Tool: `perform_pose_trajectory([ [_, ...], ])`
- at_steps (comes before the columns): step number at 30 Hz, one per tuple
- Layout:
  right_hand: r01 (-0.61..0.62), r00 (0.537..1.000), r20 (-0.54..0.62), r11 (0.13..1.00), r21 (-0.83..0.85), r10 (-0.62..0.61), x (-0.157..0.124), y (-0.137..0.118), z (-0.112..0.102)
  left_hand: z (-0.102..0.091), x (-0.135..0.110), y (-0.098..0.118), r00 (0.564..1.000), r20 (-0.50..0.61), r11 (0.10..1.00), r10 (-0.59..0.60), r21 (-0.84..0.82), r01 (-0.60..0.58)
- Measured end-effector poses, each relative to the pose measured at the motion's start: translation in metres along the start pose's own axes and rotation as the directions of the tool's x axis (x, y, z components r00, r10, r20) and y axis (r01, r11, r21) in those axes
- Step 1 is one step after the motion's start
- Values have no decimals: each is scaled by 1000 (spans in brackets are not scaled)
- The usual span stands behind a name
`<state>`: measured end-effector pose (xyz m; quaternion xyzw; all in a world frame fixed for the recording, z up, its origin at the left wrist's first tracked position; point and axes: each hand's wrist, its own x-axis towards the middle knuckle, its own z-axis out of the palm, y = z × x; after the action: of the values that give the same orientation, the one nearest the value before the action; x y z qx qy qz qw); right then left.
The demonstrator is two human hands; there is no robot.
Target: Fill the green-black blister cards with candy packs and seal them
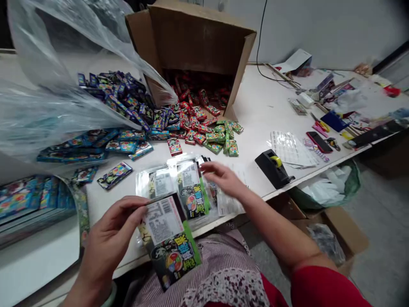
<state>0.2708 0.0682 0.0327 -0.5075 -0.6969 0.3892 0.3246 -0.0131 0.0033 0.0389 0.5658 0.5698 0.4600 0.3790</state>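
Observation:
Between the thumb and fingers of my left hand (116, 232) is the upper left corner of a printed packet (174, 247), dark with a green edge, a white label and a barcode. It tilts over the table edge above my lap. My right hand (223, 177) reaches over the stacked printed packets (191, 192) on the table, fingers partly spread and nothing visible in them. Whether its fingertips touch the stack I cannot tell. Beside the stack, under my right wrist, lie clear plastic sleeves (230, 204). A single flat box (115, 175) lies left of the stack.
A cardboard box (204, 42) lies on its side, spilling small red boxes (194, 119). Green boxes (228, 136) and a purple heap (124, 94) are nearby. Plastic sheeting (47, 111) hangs at left. Rightward are a tape dispenser (273, 168), sticker sheets (290, 147) and a phone (319, 142).

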Motion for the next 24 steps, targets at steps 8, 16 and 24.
perform_pose_trajectory([
  [8,-275,938,-303,897,-347,171,3,106,-60,7,4,-8,998,-34,999,-44,-4,44],
  [16,-255,941,-296,922,-292,167,-29,105,-60,11,5,-4,1000,16,1000,-1,-23,1],
  [24,91,979,183,996,4,-91,-5,-45,-35,31,7,12,996,57,986,71,-156,-61],
])
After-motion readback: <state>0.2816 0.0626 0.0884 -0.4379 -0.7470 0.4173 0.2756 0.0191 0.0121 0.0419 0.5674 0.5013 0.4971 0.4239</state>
